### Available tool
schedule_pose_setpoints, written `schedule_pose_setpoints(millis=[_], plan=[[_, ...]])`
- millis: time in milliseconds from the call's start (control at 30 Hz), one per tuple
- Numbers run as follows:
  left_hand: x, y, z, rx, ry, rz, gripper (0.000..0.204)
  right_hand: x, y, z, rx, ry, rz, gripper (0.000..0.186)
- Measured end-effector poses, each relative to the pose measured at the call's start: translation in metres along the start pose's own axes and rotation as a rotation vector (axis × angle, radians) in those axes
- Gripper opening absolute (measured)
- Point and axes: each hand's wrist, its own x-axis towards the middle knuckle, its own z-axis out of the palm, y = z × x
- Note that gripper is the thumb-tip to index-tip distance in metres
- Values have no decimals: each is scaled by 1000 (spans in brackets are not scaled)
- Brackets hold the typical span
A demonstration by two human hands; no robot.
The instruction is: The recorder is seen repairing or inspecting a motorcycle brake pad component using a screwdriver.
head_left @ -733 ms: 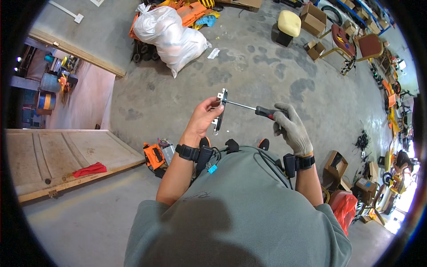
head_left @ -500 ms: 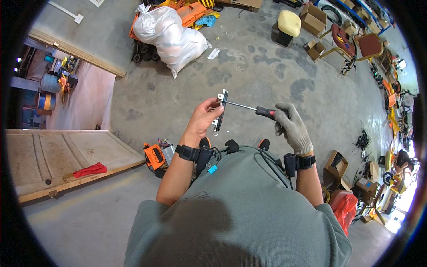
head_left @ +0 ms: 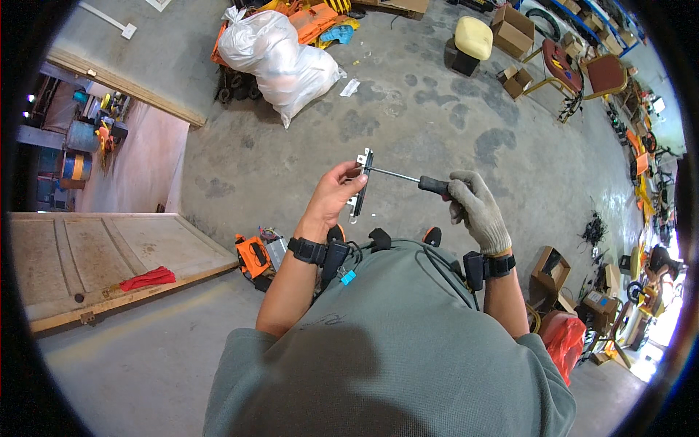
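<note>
My bare left hand [head_left: 338, 192] grips a narrow black and silver metal strip [head_left: 364, 185] with small tabs, held upright before my body. Its exact kind is too small to make out. In my right hand [head_left: 477, 208], which wears a grey knit glove, is a screwdriver [head_left: 432, 185] with a black and red handle. Its shaft points left, and the tip meets the strip's upper part, just above my left thumb. The fingers of the glove are curled around the handle's end. Whatever the tip touches is too small to see.
A white plastic sack [head_left: 280, 65] rests on the floor ahead, beside orange items. To the left lies a wooden door panel [head_left: 138, 251] with a red cloth [head_left: 148, 278] on it. A yellow-topped stool [head_left: 473, 38], chairs [head_left: 559, 64] and cardboard boxes [head_left: 512, 33] stand far right.
The screwdriver has turned in my right hand: the red part of its handle faced up earlier, and black shows there now. The left hand and strip have hardly moved.
</note>
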Motion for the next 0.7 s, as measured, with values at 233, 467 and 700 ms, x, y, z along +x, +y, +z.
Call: schedule_pose_setpoints(millis=[233, 467, 700], plan=[[3, -2, -2, 4, -20, 17, 41, -1, 0, 2, 8, -30, -51, 51], [6, -8, -4, 37, 0, 47, 39, 2, 2, -1, 38, -23, 22, 50], [7, -10, -4, 31, 13, 40, 38, -1, -3, 4, 54, -39, -9, 45]])
